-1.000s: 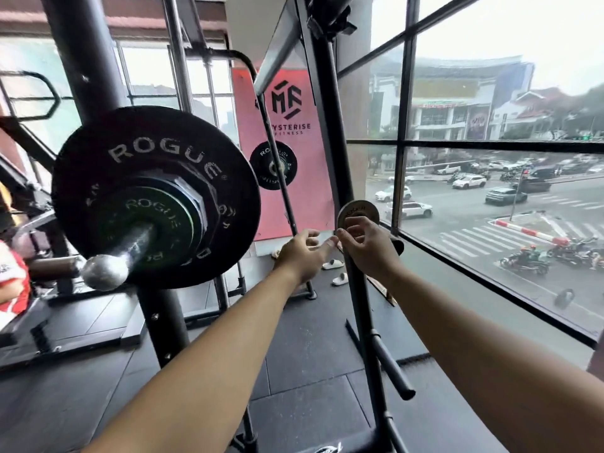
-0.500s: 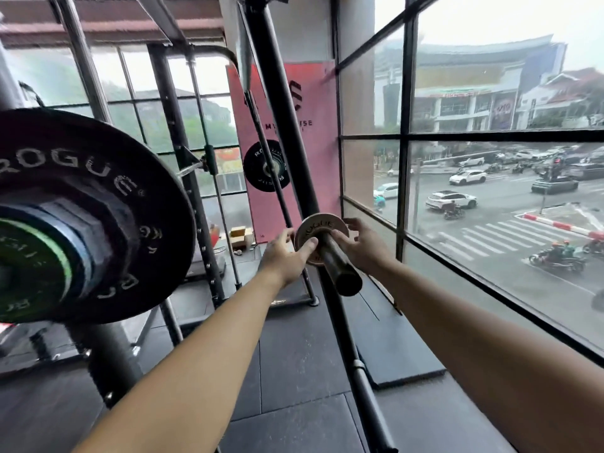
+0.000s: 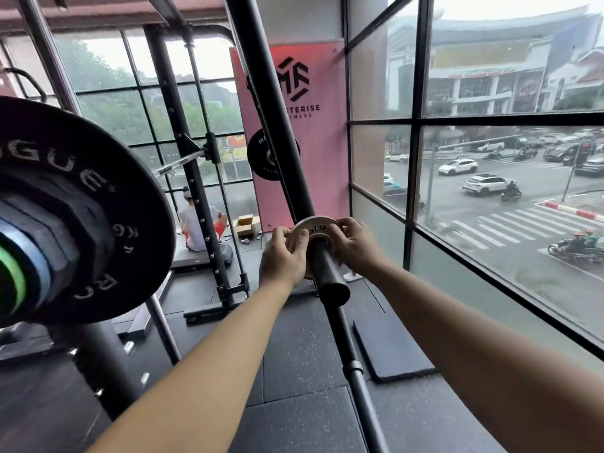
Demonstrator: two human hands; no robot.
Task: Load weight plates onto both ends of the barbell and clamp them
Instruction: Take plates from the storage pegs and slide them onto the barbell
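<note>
A small pale change plate (image 3: 312,228) marked ROGUE sits on a black storage peg (image 3: 328,277) that juts from the rack upright (image 3: 281,152). My left hand (image 3: 283,255) grips the plate's left rim with curled fingers. My right hand (image 3: 354,245) grips its right rim. At the far left, the barbell end carries a large black ROGUE plate (image 3: 108,204), with a black hexagonal plate, a blue one and a green one (image 3: 13,279) stacked outside it. The bar's sleeve tip is out of view.
A large window (image 3: 490,191) runs along the right, overlooking a street. Another rack (image 3: 196,178) stands ahead, with a person (image 3: 196,223) seated on the floor behind it. A black plate (image 3: 261,155) hangs by the pink banner (image 3: 307,132). A loose black mat (image 3: 389,348) lies below.
The view swung right and closer to the rack, so the loaded barbell slid to the left edge. Both hands closed round the small plate, which has come forward along the peg.
</note>
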